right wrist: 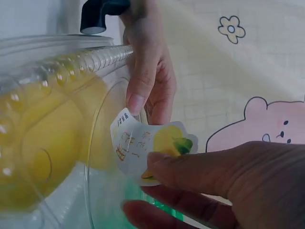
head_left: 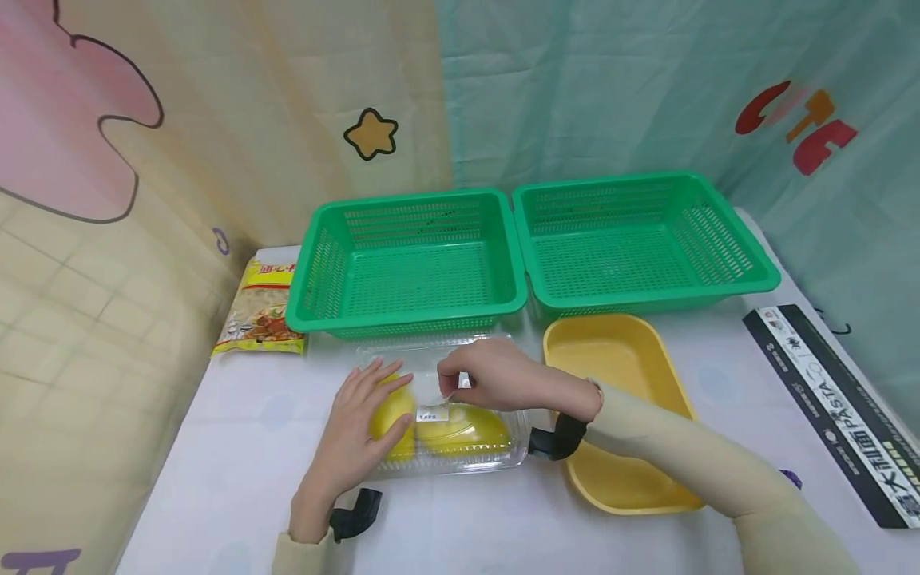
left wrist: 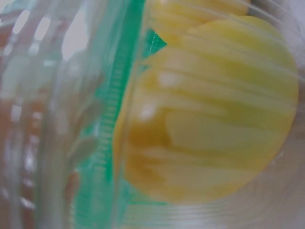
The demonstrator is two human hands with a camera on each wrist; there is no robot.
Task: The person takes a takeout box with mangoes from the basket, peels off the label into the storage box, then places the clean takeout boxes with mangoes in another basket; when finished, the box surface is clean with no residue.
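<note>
A clear plastic clamshell box (head_left: 519,452) lies on the table, holding plump yellow fruit (head_left: 463,431). The left hand (head_left: 348,419) rests on the box's left side, fingers spread. Between thumb and fingers, the right hand (head_left: 496,377) pinches a white sticker label (right wrist: 138,150) printed with a yellow fruit and a green leaf. In the right wrist view the label stands bent up from the lid at one part, and the left thumb (right wrist: 136,102) is close to its edge. Through the plastic, the left wrist view shows a yellow fruit (left wrist: 209,114) up close.
Two green baskets (head_left: 410,319) (head_left: 647,299) stand side by side behind the box. A yellow tray (head_left: 625,503) lies under the right forearm. At the left is a bag of dry food (head_left: 262,307); at the right edge, a long black pasta box (head_left: 834,407). Curtains hang behind.
</note>
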